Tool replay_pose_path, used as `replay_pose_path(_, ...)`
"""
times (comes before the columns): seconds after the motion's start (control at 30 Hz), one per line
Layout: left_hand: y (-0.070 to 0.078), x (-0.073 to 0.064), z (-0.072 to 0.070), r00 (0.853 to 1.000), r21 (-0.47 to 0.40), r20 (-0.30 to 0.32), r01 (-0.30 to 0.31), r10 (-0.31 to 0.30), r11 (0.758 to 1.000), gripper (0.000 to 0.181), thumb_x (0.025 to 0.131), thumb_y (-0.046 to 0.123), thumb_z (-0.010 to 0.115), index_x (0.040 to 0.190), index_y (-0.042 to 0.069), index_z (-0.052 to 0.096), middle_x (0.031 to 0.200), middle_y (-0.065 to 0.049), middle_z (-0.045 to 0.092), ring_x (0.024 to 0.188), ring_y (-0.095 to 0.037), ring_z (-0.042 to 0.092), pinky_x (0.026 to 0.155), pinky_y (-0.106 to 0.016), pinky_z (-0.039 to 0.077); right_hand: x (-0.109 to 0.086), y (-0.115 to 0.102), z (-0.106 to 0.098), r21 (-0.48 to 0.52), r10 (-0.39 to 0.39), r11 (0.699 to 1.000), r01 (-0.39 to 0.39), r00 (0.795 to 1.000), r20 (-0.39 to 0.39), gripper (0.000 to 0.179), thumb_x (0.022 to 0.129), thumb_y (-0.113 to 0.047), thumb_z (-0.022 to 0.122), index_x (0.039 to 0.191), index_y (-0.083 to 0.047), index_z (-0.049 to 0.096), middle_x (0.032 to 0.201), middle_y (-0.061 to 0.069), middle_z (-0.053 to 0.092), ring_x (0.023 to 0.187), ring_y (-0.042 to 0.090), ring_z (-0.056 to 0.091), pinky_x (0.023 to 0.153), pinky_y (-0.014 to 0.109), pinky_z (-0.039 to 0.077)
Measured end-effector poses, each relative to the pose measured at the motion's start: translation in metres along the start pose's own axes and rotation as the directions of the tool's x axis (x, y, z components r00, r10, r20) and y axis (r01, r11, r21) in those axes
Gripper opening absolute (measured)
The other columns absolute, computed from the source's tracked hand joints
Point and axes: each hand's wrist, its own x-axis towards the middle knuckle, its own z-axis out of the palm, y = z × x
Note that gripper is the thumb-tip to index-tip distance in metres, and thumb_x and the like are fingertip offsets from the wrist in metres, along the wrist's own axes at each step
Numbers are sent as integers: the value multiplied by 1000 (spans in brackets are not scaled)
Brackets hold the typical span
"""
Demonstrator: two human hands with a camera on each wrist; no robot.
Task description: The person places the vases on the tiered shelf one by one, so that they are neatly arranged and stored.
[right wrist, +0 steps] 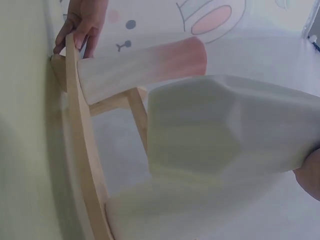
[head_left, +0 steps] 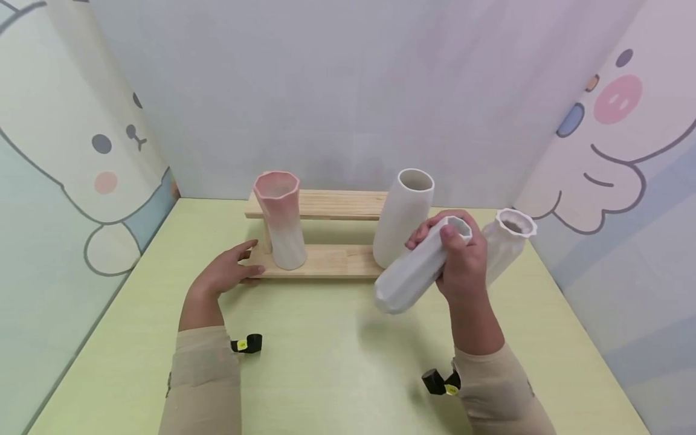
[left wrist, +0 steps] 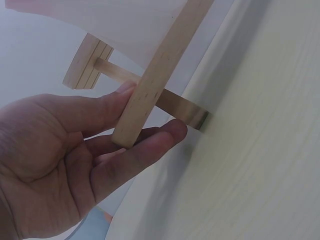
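Note:
My left hand [head_left: 222,275] grips the left end of a two-tier wooden rack [head_left: 339,261]. In the left wrist view, its thumb lies on top of the lower board [left wrist: 155,85] with the fingers underneath. A faceted white vase [head_left: 410,277] is held near its mouth by my right hand [head_left: 466,263], tilted with its base toward the lower left, in front of the rack. On the lower board's left part stands a pink-and-white vase [head_left: 285,223]. A tall smooth white vase [head_left: 401,220] is on its right part, overlapped by the held vase in the right wrist view.
Right of the rack, partly behind my right hand, is a white vase with a scalloped rim [head_left: 504,241]. The pale green tabletop [head_left: 315,356] lies beneath everything. Curtains with cartoon animals hang at both sides, and a plain pale curtain [head_left: 326,109] hangs behind.

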Motion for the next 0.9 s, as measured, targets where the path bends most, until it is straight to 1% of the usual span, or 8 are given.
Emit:
replay_pose_path(0.1, -1, 1, -1, 1000, -2, -1, -1, 1, 1000, 86, 93, 39, 67, 159, 22, 16, 158, -24, 26, 103, -23, 71, 109, -65, 29, 10, 4, 16, -72, -21, 997, 25, 999, 50, 9, 92, -8, 62, 92, 1, 59, 74, 13, 66, 63, 26, 68, 65, 39, 59)
replay_pose_path(0.2, -2, 2, -1, 1000, -16, -4, -5, 5, 1000, 85, 93, 38, 67, 159, 21, 16, 158, -24, 25, 102, -23, 71, 110, -64, 29, 23, 8, 33, -150, -33, 988, 46, 996, 87, 11, 92, -11, 62, 92, -1, 59, 75, 12, 66, 64, 25, 67, 65, 39, 59)
replay_pose_path(0.37, -3, 3, -1, 1000, -67, 11, -27, 27, 997, 86, 93, 33, 68, 159, 17, 16, 158, -27, 23, 99, -23, 72, 112, -62, 28, 44, 16, 55, -275, -22, 960, 50, 994, 102, 13, 93, -18, 61, 92, -6, 60, 75, 9, 65, 65, 25, 67, 62, 39, 58)
replay_pose_path(0.47, -4, 2, 0, 1000, -64, 6, -26, 27, 998, 86, 92, 33, 69, 159, 17, 16, 158, -27, 24, 96, -23, 73, 112, -62, 29, 56, 23, 65, -365, 11, 931, 23, 996, 92, 13, 94, -23, 59, 93, -10, 58, 76, 8, 65, 67, 25, 67, 62, 38, 58)
replay_pose_path(0.57, -4, 3, 0, 999, -44, -6, -33, 33, 998, 85, 93, 33, 68, 158, 17, 18, 157, -27, 25, 95, -22, 73, 111, -62, 29, 69, 30, 72, -434, 43, 901, -11, 997, 62, 16, 94, -27, 59, 95, -12, 56, 77, 7, 66, 69, 26, 67, 64, 36, 57)
replay_pose_path(0.63, -4, 3, -1, 999, -30, -8, -42, 42, 999, 84, 93, 33, 68, 158, 16, 18, 157, -27, 26, 95, -22, 73, 111, -62, 29, 78, 36, 75, -465, 52, 885, -30, 998, 33, 19, 94, -31, 61, 95, -13, 55, 78, 8, 67, 70, 27, 67, 65, 36, 57)
replay_pose_path(0.73, -3, 4, -1, 999, -32, -1, -49, 49, 998, 83, 94, 32, 67, 158, 16, 18, 157, -28, 26, 95, -22, 73, 111, -62, 30, 91, 44, 80, -489, 61, 870, -55, 998, -4, 23, 93, -34, 63, 96, -13, 56, 79, 8, 67, 73, 32, 68, 65, 36, 57)
replay_pose_path(0.9, -4, 3, 0, 999, -34, -5, -47, 47, 998, 83, 93, 33, 67, 158, 16, 18, 156, -28, 27, 95, -22, 73, 110, -63, 30, 107, 60, 88, -536, 97, 838, -103, 995, -39, 30, 92, -41, 65, 99, -15, 54, 85, 12, 66, 78, 30, 68, 69, 37, 57)
